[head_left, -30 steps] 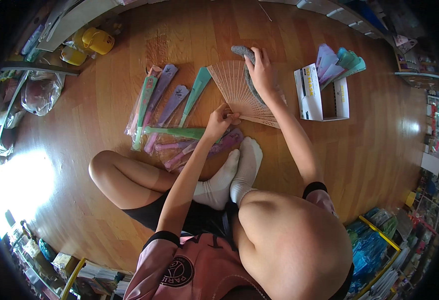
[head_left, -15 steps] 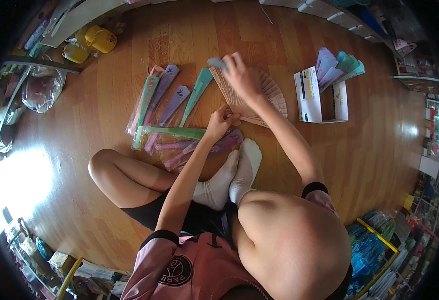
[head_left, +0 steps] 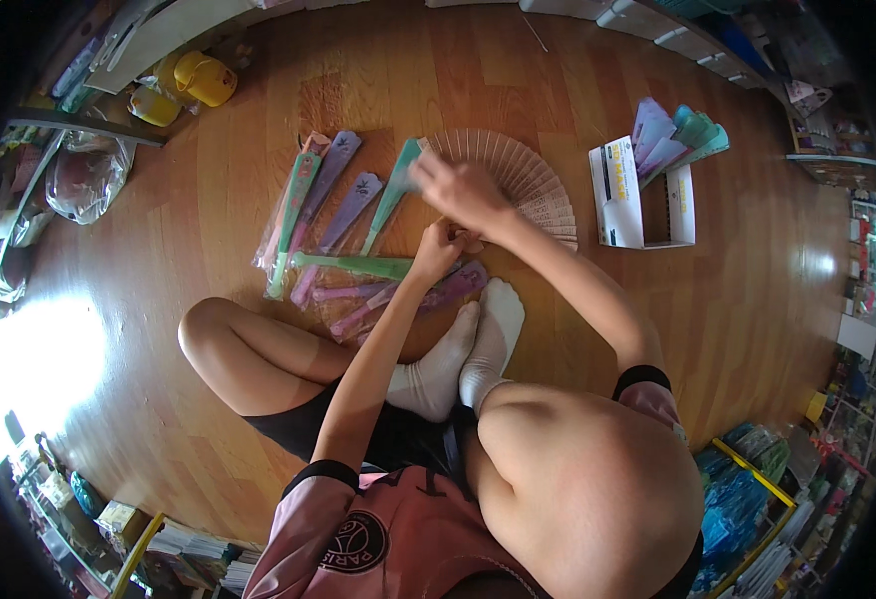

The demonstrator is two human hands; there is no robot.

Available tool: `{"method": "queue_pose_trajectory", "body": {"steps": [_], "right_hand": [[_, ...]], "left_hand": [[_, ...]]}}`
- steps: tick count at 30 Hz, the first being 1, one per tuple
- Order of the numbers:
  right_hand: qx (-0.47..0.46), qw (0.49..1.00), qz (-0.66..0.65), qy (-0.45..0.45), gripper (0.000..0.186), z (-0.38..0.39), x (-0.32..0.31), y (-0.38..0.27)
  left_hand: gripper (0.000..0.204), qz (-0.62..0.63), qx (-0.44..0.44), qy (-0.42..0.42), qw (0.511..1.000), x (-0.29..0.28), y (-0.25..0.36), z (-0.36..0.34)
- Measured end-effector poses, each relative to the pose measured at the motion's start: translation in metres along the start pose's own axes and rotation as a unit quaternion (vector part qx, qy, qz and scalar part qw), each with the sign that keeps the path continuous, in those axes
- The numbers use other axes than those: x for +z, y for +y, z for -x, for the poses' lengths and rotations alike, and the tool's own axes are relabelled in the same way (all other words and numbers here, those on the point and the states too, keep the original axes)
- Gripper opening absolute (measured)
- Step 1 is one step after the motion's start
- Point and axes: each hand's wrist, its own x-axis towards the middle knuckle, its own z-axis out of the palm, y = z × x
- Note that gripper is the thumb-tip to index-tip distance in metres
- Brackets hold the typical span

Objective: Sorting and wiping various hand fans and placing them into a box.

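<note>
A light wooden folding fan [head_left: 533, 175] lies spread wide on the floor in front of me. My left hand [head_left: 440, 250] is closed, pinching the fan's narrow pivot end. Above the fan's left side is my right hand [head_left: 458, 192], its fingers smeared by motion; whether anything is in them I cannot make out. Just left of it lies a green folded fan [head_left: 390, 195] in clear plastic. Further left are more wrapped folded fans, among them a purple one [head_left: 350, 208] and a green one with red marks [head_left: 298, 195].
Green and pink-purple wrapped fans [head_left: 448, 287] lie near my white-socked feet [head_left: 493, 329]. At the right stands an open white box [head_left: 617, 190] with purple and green fans sticking out. Yellow containers [head_left: 203, 80] sit far left; stocked shelves line the sides.
My right hand has moved left and down across the fan. A grey thing seen at its fingers before no longer shows clearly. My left hand keeps its hold at the pivot.
</note>
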Motion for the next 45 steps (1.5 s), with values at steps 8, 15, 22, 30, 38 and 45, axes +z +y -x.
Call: {"method": "queue_pose_trajectory", "body": {"steps": [8,15,22,30,38,45], "right_hand": [[0.148,0.988,-0.015,0.046,0.022,0.017,-0.018,0.053],[0.142,0.988,-0.059,0.034,0.023,0.044,-0.016,0.033],[0.136,0.986,-0.086,0.044,0.026,0.055,-0.022,0.015],[0.314,0.932,0.0,0.182,0.022,0.059,-0.038,0.064],[0.066,0.988,-0.136,-0.021,0.032,0.064,-0.041,-0.024],[0.384,0.905,-0.127,0.135,0.019,0.066,-0.053,0.075]], "left_hand": [[0.027,0.03,-0.016,-0.014,0.999,0.003,0.016,0.002],[0.025,0.07,-0.024,-0.001,0.997,0.003,0.008,0.002],[0.023,0.044,-0.014,-0.017,0.999,0.005,0.018,0.002],[0.021,0.034,-0.014,0.001,0.999,0.002,0.01,0.0],[0.016,-0.165,0.172,0.039,0.97,-0.002,0.001,0.001],[0.022,0.051,-0.005,-0.003,0.999,0.006,0.015,0.001]]}}
